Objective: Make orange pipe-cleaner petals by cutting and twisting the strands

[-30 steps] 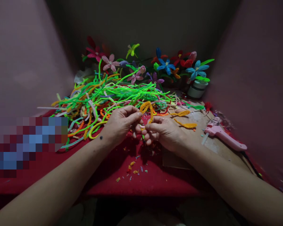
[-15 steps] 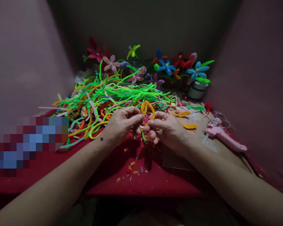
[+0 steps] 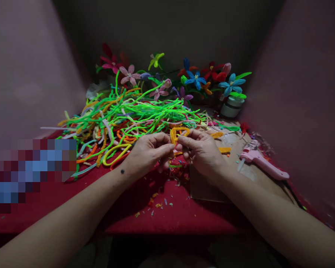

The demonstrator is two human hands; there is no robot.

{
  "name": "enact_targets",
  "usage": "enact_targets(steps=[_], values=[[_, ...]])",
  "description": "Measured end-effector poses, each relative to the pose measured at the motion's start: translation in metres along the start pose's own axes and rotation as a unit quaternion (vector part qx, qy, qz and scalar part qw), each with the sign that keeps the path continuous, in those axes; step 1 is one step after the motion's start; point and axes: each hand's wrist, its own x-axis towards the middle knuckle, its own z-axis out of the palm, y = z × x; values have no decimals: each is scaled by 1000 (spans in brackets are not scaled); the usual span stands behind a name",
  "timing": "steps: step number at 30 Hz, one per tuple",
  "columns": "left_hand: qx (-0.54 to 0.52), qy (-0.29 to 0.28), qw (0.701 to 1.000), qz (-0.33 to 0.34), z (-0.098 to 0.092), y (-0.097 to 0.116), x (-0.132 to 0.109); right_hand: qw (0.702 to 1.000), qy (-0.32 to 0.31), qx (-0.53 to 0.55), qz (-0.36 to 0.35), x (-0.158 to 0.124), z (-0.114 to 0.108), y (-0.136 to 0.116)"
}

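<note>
An orange pipe cleaner (image 3: 179,130), bent into a loop, is held between my two hands above the red cloth. My left hand (image 3: 154,147) pinches its lower left part with thumb and forefinger. On the other side, my right hand (image 3: 202,148) grips the loop between thumb and fingers. The ends of the orange piece are partly hidden by my fingers. Just beyond my hands lies a heap of pipe cleaners (image 3: 145,111), mostly bright green. Two orange petal-like loops (image 3: 218,135) rest to the right of my right hand.
A pink glue gun (image 3: 265,163) lies on a cardboard sheet (image 3: 209,186) at right. Pipe-cleaner flowers (image 3: 195,79) stand along the back, near a pale jar (image 3: 231,107). Small fuzz scraps (image 3: 158,205) dot the red cloth (image 3: 123,212). Walls rise on both sides.
The upright orange loop has tipped lower and spread wider toward the right. My right hand has shifted its fingers up along it, while my left hand keeps its pinch.
</note>
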Motion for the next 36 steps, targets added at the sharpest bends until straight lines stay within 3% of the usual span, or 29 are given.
enact_targets(steps=[5, 9, 15, 19, 25, 30, 36], values=[[-45, 20, 999, -3, 1, -3, 2, 998, -7, -3, 60, -1, 0, 0], [-89, -2, 996, -22, 1, -2, 4, 997, -9, -5, 80, 0, 0, 1], [-24, -5, 999, -28, 2, -3, 2, 993, -17, -34, 108, 4, -5, 2], [6, -10, 1000, -20, 1, -5, 1, 984, -72, -41, 156, 6, -10, -2], [-37, -74, 996, -38, -4, -3, 2, 985, -146, 43, 84, 5, -8, -6], [-48, -111, 991, -52, -9, -7, 5, 995, -75, 57, 41, 5, -3, -1], [-66, -196, 977, -49, -22, -9, 10, 991, -38, 116, 58, 7, -4, 3]])
